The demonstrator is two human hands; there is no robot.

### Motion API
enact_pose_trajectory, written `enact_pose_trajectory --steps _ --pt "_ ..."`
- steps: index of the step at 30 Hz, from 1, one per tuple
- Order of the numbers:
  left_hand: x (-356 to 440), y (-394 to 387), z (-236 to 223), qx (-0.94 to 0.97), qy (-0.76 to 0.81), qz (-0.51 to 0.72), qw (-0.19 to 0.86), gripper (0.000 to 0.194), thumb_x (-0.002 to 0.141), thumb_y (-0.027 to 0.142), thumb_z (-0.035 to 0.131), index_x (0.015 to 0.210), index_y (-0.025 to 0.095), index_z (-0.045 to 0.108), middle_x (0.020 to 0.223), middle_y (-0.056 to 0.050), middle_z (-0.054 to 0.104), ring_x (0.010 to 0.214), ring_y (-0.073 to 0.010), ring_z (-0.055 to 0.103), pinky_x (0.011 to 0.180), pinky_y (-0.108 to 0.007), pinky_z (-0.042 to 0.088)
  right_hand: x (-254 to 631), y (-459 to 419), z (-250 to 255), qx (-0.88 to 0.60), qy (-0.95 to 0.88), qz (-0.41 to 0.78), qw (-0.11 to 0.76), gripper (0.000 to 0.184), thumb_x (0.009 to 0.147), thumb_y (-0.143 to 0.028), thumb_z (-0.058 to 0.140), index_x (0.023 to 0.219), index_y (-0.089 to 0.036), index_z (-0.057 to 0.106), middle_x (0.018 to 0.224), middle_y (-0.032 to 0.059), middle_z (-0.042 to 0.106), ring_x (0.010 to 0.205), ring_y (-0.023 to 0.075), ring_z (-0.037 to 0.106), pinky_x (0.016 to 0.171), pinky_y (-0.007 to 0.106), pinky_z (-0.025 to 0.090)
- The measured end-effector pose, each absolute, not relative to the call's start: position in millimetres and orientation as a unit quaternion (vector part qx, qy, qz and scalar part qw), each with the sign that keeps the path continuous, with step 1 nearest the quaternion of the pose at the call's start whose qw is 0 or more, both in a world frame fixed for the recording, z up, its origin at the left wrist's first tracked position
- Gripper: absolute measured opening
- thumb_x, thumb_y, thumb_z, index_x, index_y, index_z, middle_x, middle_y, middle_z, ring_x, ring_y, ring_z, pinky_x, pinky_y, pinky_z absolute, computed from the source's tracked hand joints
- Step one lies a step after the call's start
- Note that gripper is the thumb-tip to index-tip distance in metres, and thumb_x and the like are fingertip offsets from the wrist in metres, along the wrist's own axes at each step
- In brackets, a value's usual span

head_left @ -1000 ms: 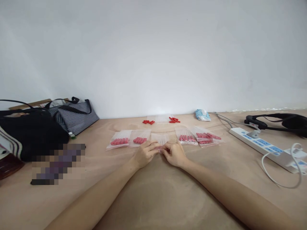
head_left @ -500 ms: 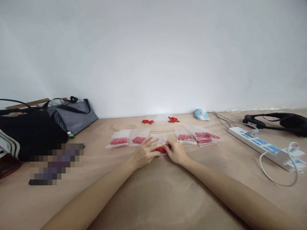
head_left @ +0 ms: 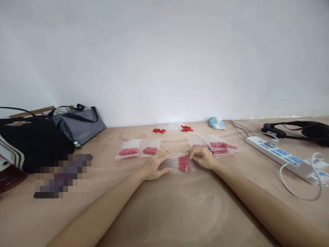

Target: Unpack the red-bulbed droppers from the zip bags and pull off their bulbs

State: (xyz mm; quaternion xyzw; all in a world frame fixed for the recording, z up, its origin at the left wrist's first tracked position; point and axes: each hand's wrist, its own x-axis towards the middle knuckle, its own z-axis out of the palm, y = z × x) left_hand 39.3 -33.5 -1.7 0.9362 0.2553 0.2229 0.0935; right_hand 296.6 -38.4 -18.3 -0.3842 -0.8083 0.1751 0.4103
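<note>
A clear plastic bag [head_left: 183,164] lies sideways before me, holding several thin pale rods with red grips, the grips to the right. My left hand [head_left: 154,166] rests at the bag's left end, fingers stretched and thumb apart. Pinched at the bag's upper right edge are the thumb and fingers of my right hand [head_left: 202,157]; its fingertips partly hide that edge. Beyond my left hand lie two similar filled bags, a left one [head_left: 128,149] and an inner one [head_left: 150,149]. Behind my right hand are another filled bag [head_left: 197,140] and overlapping bags [head_left: 220,145].
Loose red-gripped rods [head_left: 159,130] and more such rods [head_left: 187,128] lie near the wall. A blue-white tissue pack [head_left: 217,122], a white power strip [head_left: 280,154] with cables and a black headset [head_left: 308,132] are on the right; a black bag [head_left: 33,144] and striped bag [head_left: 82,125] on the left.
The bag between my hands has turned from upright to sideways, its red grips now to the right. My right hand has moved right, and the left hand's fingers have come off the bag's middle.
</note>
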Motion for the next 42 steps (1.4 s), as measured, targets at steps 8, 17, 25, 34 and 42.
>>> enact_pose_trajectory --steps 8,17,25,34,42 --pt "30.5 -47.0 -7.4 0.905 0.302 0.289 0.079 0.021 0.078 0.024 0.052 0.094 0.019 0.063 0.099 -0.007 0.064 0.089 -0.0173 0.061 0.079 -0.032 0.049 273.9 -47.2 -14.8 -0.434 -0.798 0.191 0.372 0.018 0.073 -0.033 0.059 0.065 -0.018 0.065 0.065 0.0012 0.062 0.065 0.0128 0.052 0.061 0.024 0.04" --pt "14.6 -54.8 -3.4 0.889 0.343 0.297 0.058 0.017 0.076 0.02 0.053 0.088 0.019 0.065 0.092 -0.005 0.066 0.085 -0.0165 0.06 0.076 -0.029 0.049 262.3 -40.1 -14.6 -0.376 -0.815 0.343 0.278 0.025 0.076 -0.032 0.052 0.091 -0.018 0.067 0.065 -0.0015 0.057 0.058 0.0101 0.045 0.057 0.021 0.037" --pt "17.0 -49.5 -2.9 0.885 0.359 0.286 0.079 0.017 0.077 0.022 0.053 0.089 0.018 0.063 0.092 -0.005 0.064 0.084 -0.0166 0.06 0.077 -0.029 0.047 260.4 -39.0 -14.8 -0.434 -0.791 0.309 0.3 0.039 0.047 -0.034 0.076 0.081 -0.017 0.064 0.063 -0.0046 0.045 0.058 0.0085 0.039 0.051 0.02 0.03" --pt "14.1 -43.2 -3.3 0.882 0.35 0.279 0.148 0.015 0.076 0.022 0.056 0.087 0.018 0.065 0.096 -0.005 0.065 0.09 -0.0161 0.059 0.081 -0.028 0.045 249.6 -43.1 -13.8 -0.461 -0.788 0.245 0.326 0.038 0.051 -0.04 0.074 0.075 -0.016 0.056 0.072 -0.0014 0.051 0.063 0.0103 0.043 0.056 0.022 0.034" --pt "13.8 -43.3 -3.5 0.868 0.38 0.277 0.158 0.02 0.076 0.025 0.055 0.093 0.017 0.062 0.094 -0.004 0.065 0.086 -0.0165 0.059 0.079 -0.028 0.044 251.8 -42.5 -14.0 -0.435 -0.788 0.299 0.317 0.018 0.058 -0.022 0.066 0.064 -0.016 0.051 0.062 -0.0044 0.049 0.057 0.0082 0.043 0.053 0.02 0.034"
